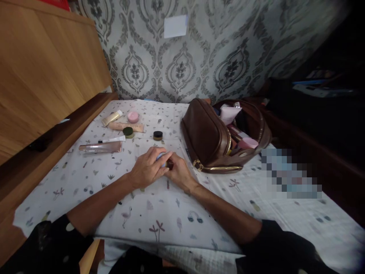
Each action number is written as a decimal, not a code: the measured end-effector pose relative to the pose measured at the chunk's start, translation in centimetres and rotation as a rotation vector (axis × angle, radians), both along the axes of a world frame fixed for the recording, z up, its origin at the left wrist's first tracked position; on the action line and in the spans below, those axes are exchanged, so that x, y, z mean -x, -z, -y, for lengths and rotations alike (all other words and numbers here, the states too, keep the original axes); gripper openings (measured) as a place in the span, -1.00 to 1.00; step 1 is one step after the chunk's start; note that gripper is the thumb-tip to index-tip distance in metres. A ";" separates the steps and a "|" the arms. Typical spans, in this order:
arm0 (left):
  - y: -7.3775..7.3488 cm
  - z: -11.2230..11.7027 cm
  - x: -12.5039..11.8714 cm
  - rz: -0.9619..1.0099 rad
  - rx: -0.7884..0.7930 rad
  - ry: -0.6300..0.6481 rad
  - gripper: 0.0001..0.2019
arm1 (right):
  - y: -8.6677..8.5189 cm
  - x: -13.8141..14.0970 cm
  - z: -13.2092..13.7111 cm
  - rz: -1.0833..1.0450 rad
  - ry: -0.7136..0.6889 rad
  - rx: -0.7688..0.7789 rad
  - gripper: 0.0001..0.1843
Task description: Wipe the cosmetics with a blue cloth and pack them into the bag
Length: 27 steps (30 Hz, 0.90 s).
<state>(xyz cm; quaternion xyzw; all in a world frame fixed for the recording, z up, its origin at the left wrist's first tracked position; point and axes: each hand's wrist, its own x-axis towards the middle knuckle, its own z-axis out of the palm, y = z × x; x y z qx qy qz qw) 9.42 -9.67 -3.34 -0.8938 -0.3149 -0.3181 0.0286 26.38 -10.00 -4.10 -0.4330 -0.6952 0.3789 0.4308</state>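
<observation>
My left hand (147, 167) and my right hand (179, 170) meet at the middle of a white patterned cloth (159, 213). Both are closed round a small pale blue object (161, 156), which the fingers mostly hide. The left hand's fingers curl over its top. The right hand's fingers press in from the right side, and something dark shows just under them. An open brown leather cosmetic bag (211, 137) lies right of my hands, with a gold zipper and several items inside.
Left of the hands lie a rose-gold tube (100, 147), a thin white tube (112, 140), a beige tube (125, 126), a cream tube (112, 118), a pink jar (133, 117) and two small dark jars (128, 132) (157, 135). A wooden headboard (42, 72) rises at left.
</observation>
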 end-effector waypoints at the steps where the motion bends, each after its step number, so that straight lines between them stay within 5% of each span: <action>1: 0.0 0.0 0.0 0.013 0.035 -0.002 -0.49 | 0.0 0.0 0.1 -0.019 -0.029 0.002 -0.80; 5: 0.0 -0.8 0.4 0.156 0.343 -0.039 -0.45 | 0.0 -0.1 0.4 -0.120 -0.130 0.083 -0.67; 8: 0.2 -1.5 1.1 0.239 0.504 0.045 -0.33 | 0.0 0.0 0.4 -0.237 -0.187 0.204 -0.55; 12: 0.5 -1.8 1.5 0.279 0.603 0.140 -0.17 | 0.1 0.0 -0.1 -0.473 -0.205 0.337 -0.47; 17: 0.9 -1.4 1.3 0.270 0.657 0.055 0.02 | 0.1 -0.3 -0.5 -0.597 -0.168 0.426 -0.44; 27: 0.0 -1.6 1.7 -0.076 0.318 -0.079 -0.69 | -0.8 -0.7 -0.5 -0.797 -0.101 0.573 -0.53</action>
